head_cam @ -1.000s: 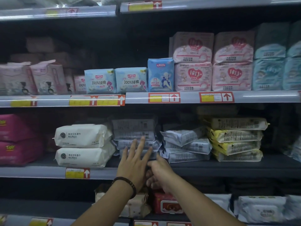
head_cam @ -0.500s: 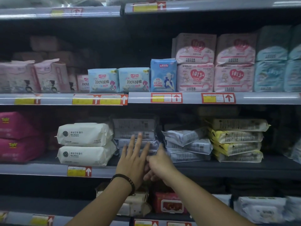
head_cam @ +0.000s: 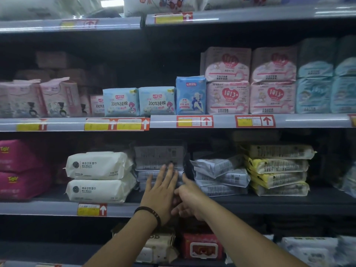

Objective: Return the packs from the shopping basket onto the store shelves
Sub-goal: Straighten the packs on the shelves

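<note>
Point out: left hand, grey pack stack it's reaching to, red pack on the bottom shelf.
left hand (head_cam: 160, 191), head view, back of hand
grey pack stack (head_cam: 159, 158), head view, upper pack's front
red pack (head_cam: 202, 247), head view, front label

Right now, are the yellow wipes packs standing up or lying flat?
Lying flat. The yellow wipes packs sit stacked one on another on the middle shelf, long sides level, narrow edges facing out.

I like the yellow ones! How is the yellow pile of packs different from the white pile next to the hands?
The yellow stack has four thin packs; the white stack has two fat ones. The yellow stack sits at the right of the shelf, far from both hands; the white stack sits just left of the left hand. Both lie flat on the same shelf.
</note>
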The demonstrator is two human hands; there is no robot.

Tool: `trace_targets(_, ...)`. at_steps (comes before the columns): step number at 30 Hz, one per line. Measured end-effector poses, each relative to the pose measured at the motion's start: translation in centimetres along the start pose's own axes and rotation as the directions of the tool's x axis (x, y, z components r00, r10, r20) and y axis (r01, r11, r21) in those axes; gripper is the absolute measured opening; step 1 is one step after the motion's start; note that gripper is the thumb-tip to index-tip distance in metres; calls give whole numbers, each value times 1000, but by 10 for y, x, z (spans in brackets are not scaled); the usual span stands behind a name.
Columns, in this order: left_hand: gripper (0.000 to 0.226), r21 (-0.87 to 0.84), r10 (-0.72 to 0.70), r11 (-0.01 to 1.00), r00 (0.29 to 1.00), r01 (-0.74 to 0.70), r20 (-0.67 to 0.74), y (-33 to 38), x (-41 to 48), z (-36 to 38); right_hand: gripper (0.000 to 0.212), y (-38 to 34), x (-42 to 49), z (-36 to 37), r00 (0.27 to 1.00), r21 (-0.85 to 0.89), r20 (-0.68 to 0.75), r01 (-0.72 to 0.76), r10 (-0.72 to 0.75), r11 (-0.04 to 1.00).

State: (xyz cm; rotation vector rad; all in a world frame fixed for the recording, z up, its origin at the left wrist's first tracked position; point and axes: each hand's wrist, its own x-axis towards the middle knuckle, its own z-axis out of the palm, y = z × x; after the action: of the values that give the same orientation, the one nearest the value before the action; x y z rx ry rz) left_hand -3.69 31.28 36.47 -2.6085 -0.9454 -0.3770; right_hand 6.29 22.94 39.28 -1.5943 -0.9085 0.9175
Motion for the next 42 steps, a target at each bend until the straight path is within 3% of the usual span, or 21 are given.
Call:
trace_targets(4, 101, -17, -18, 1000, 1000, 18, -1, 7, -1, -5, 73, -3, -14, -10, 999, -28, 37, 28, -27, 999)
trace_targets(7, 78, -212, -96, 975, 982, 61, -163, 23, -5, -6, 56, 3, -36, -19, 983, -132, -129, 113, -131, 985)
trace_targets(9, 54, -367, -154, 929, 950, 46, -271, 38, -5, -6, 34, 18, -48, -37, 916, -158, -332, 182, -226, 970)
trace_targets(11, 39, -428, -151, 904, 937, 1, -316, 56, -4, -5, 28, 36, -59, -59, 812, -228, -493, 228, -314, 947)
trace_targets(13, 33, -389, -81, 918, 930, -70, -358, 73, -4, -2, 34, 51, -68, -81, 740, -355, -555, 202, -380, 913)
trace_targets(15, 39, -276, 46, 948, 923, -162, -382, 89, -6, 1, 42, 60, -73, -100, 720, -466, -544, 167, -430, 869)
trace_targets(19, 71, -9, 265, 961, 932, -276, -248, 112, -5, 8, 61, 68, -69, -118, 775, -705, -392, 93, -496, 703)
trace_targets(23, 89, 56, 204, 978, 975, -200, -83, 118, -3, 9, 74, 62, -56, -122, 809, -793, -350, 13, -473, 610)
trace_targets(32, 91, 45, 74, 996, 997, -76, 31, 120, 5, 14, 76, 56, -41, -138, 874, -743, -320, 7, -364, 670)
trace_targets(37, 92, 61, 112, 992, 993, -109, -44, 131, 5, 8, 76, 60, -40, -132, 856, -480, -421, 71, -300, 874)
trace_targets(42, 87, 62, 176, 983, 982, -172, -66, 138, 12, 2, 87, 57, -42, -120, 863, -534, -453, -63, -222, 843)
